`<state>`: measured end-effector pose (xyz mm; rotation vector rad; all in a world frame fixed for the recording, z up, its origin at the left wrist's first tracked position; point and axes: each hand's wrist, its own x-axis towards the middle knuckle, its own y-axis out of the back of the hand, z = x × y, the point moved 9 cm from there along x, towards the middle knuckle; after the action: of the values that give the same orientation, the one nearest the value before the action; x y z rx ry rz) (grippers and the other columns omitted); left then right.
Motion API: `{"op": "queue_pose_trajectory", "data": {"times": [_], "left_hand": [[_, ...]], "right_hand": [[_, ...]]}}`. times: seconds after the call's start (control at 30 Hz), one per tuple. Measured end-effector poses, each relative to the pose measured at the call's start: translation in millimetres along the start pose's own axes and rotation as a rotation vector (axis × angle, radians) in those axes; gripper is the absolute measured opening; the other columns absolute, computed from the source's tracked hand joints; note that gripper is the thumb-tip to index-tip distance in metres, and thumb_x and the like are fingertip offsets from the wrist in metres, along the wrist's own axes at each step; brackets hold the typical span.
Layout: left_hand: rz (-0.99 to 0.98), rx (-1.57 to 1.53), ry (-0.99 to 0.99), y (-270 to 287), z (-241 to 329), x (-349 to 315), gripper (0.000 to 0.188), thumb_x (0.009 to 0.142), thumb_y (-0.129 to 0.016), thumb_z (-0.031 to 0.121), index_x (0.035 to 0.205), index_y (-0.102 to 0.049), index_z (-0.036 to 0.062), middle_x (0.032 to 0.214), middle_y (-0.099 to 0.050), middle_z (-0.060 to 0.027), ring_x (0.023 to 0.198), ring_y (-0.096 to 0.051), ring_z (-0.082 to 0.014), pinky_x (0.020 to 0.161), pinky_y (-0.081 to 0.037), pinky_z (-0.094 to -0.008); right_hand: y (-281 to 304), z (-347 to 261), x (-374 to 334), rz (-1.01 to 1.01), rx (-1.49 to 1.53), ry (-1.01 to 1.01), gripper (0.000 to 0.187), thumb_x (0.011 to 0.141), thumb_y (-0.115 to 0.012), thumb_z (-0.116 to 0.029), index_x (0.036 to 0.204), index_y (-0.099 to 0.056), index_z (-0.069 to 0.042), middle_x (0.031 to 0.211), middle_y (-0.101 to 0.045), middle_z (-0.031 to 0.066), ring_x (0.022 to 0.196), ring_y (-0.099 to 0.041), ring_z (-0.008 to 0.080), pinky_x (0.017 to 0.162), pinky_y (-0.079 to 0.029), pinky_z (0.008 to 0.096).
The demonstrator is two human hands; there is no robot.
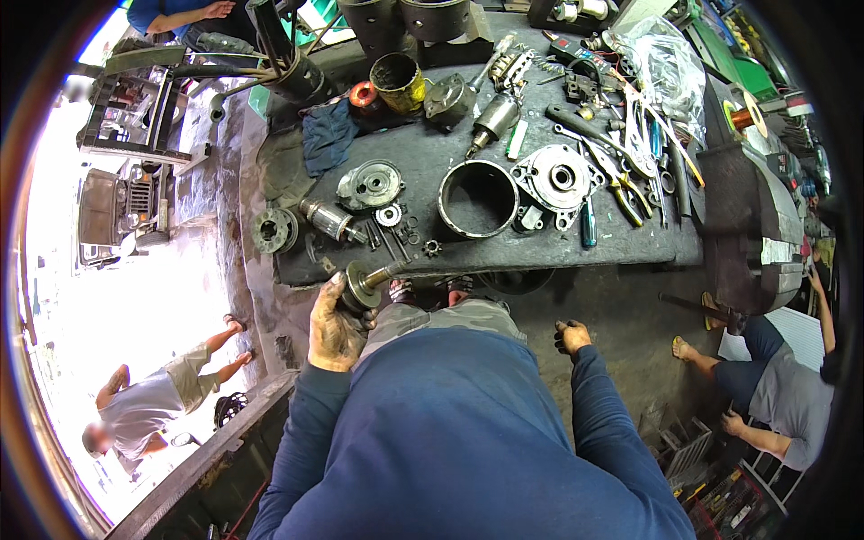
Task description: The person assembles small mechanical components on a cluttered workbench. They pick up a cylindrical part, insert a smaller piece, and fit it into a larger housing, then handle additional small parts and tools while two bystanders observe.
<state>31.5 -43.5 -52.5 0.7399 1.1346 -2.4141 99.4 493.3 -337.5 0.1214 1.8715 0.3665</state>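
My left hand [335,326] is closed around a starter drive [361,286], a round metal body with a shaft pointing right, just off the bench's front edge. Low beside my body on the right, my right hand [572,337] is curled closed; what it holds, if anything, is hidden. On the bench nearest the left hand lie an armature [331,220], a toothed gear [388,215], a round metal end cover [370,184] and a small pinion [432,247]. An open metal cylinder [478,199] stands right of them, beside a flanged housing [557,178].
Pliers [630,193], a blue-handled screwdriver [589,223] and several wrenches crowd the bench's right side. A yellow can [398,83] and a blue rag [329,137] sit farther back. A vise-like dark block [749,216] bounds the right end. Other people [778,387] are nearby.
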Motion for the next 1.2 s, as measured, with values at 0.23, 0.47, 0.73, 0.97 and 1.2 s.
{"op": "queue_pose_trajectory", "data": {"times": [0.23, 0.47, 0.73, 0.97, 1.2], "left_hand": [[-0.010, 0.021, 0.022, 0.0, 5.5, 3.2, 0.041, 0.105, -0.060, 0.037, 0.131, -0.062, 0.0049, 0.108, -0.075, -0.0147, 0.076, -0.074, -0.0243, 0.059, -0.063, -0.0340], [-0.045, -0.015, 0.055, 6.7, 24.4, 8.9, 0.041, 0.105, -0.060, 0.037, 0.128, -0.064, 0.0045, 0.106, -0.076, -0.0140, 0.072, -0.074, -0.0241, 0.056, -0.062, -0.0336], [-0.074, 0.000, 0.115, 11.3, 48.1, 15.0, 0.038, 0.104, -0.060, 0.038, 0.126, -0.065, 0.0078, 0.100, -0.076, -0.0114, 0.067, -0.071, -0.0228, 0.055, -0.059, -0.0334], [-0.062, 0.080, 0.132, 14.9, 64.9, 24.1, 0.033, 0.103, -0.062, 0.037, 0.123, -0.065, 0.0113, 0.097, -0.075, -0.0085, 0.067, -0.069, -0.0210, 0.055, -0.056, -0.0322], [-0.079, 0.087, 0.113, 23.3, 72.8, 32.3, 0.041, 0.104, -0.060, 0.040, 0.128, -0.066, 0.0076, 0.102, -0.076, -0.0121, 0.066, -0.070, -0.0229, 0.054, -0.058, -0.0314]], "right_hand": [[-11.7, -4.6, -9.5, -0.022, 0.024, 0.041, 0.063, 0.099, -0.072, -0.029, 0.149, -0.048, 0.002, 0.088, -0.071, 0.0117, 0.065, -0.065, 0.0219, 0.056, -0.051, 0.0365], [-34.4, 12.9, -27.1, 0.006, 0.066, 0.015, 0.064, 0.099, -0.072, -0.028, 0.150, -0.046, 0.001, 0.088, -0.070, 0.0112, 0.065, -0.065, 0.0220, 0.057, -0.051, 0.0380], [-68.2, 30.3, -54.2, 0.006, 0.082, -0.009, 0.032, 0.100, -0.070, -0.027, 0.118, -0.062, -0.002, 0.085, -0.069, 0.0092, 0.065, -0.064, 0.0222, 0.056, -0.050, 0.0374], [-89.2, 34.5, -75.0, 0.035, 0.129, 0.016, 0.028, 0.100, -0.071, -0.029, 0.111, -0.064, -0.004, 0.083, -0.068, 0.0080, 0.064, -0.063, 0.0217, 0.054, -0.048, 0.0364], [-102.4, 39.4, -88.8, 0.035, 0.122, -0.005, 0.030, 0.099, -0.071, -0.027, 0.115, -0.064, -0.002, 0.084, -0.068, 0.0081, 0.064, -0.063, 0.0206, 0.055, -0.049, 0.0365]]}}
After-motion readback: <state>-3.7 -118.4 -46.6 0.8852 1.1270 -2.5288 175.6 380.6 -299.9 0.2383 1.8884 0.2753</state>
